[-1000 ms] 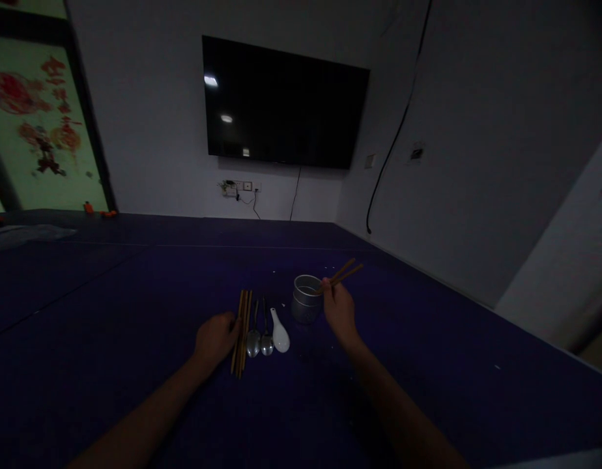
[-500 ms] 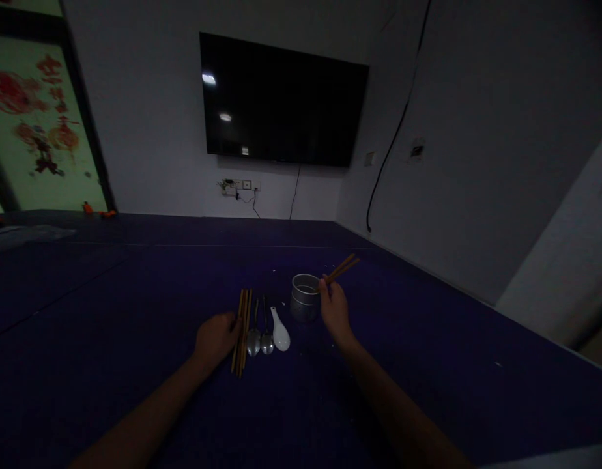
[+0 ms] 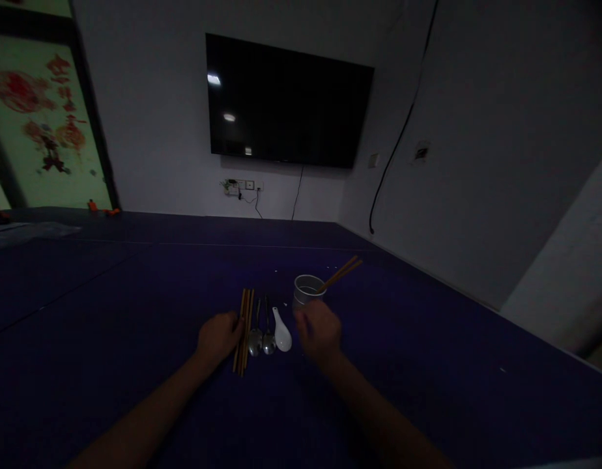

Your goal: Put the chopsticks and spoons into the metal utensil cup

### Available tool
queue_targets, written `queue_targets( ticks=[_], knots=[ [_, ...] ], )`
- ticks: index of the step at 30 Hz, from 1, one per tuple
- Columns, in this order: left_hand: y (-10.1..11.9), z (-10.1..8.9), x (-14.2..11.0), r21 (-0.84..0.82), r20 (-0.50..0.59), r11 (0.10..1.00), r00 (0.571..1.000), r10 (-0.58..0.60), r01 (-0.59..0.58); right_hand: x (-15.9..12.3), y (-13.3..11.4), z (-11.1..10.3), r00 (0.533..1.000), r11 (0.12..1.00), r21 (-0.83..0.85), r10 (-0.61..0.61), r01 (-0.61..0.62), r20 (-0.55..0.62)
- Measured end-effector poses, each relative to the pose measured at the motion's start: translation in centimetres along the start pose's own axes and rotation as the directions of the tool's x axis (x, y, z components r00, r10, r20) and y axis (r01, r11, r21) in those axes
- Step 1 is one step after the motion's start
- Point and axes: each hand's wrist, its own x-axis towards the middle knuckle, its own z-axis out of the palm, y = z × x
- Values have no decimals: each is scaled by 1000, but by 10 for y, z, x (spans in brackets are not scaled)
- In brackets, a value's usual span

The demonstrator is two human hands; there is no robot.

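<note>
Several wooden chopsticks lie side by side on the dark blue surface, and my left hand is closed at their left edge with its fingertips on them. To their right rest a metal spoon, a second metal spoon and a white soup spoon. A grey metal cup stands upright, with a pair of chopsticks leaning out over its right rim. In front of the cup, my right hand hides its lower part; the blurred fingers point down and away, their grip unclear.
The blue surface reaches to the walls. A large black television hangs on the far wall above sockets and cables. A black cable runs down the right wall. Plastic sheeting lies at the far left, near small orange objects.
My right hand has let go of the chopsticks, which now lean in the cup, and has moved left and toward me. My left hand stays at the other chopsticks. The view shifted slightly.
</note>
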Motion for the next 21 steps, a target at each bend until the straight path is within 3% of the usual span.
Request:
queue_targets(
  ticks=[2,3,6,13,17,21],
  knots=[
    [0,1,1,3,1,1000,1000,0,0,-6,-12,13,962,987,35,-158,154,223],
    [0,1,1,5,-1,1000,1000,0,0,-8,-17,19,930,983,62,-183,172,318],
    [-1,1,1,10,-10,1000,1000,2,-2,-13,-25,33,868,989,124,-132,82,478],
    [-1,2,1,11,-10,1000,1000,13,-13,-15,-19,34,814,976,138,60,-170,578],
    [0,1,1,11,8,1000,1000,-4,4,-15,-18,33,765,970,90,120,-226,633],
    [0,0,1,12,10,1000,1000,3,-3,-16,-21,34,746,968,78,132,-240,653]
  ],
)
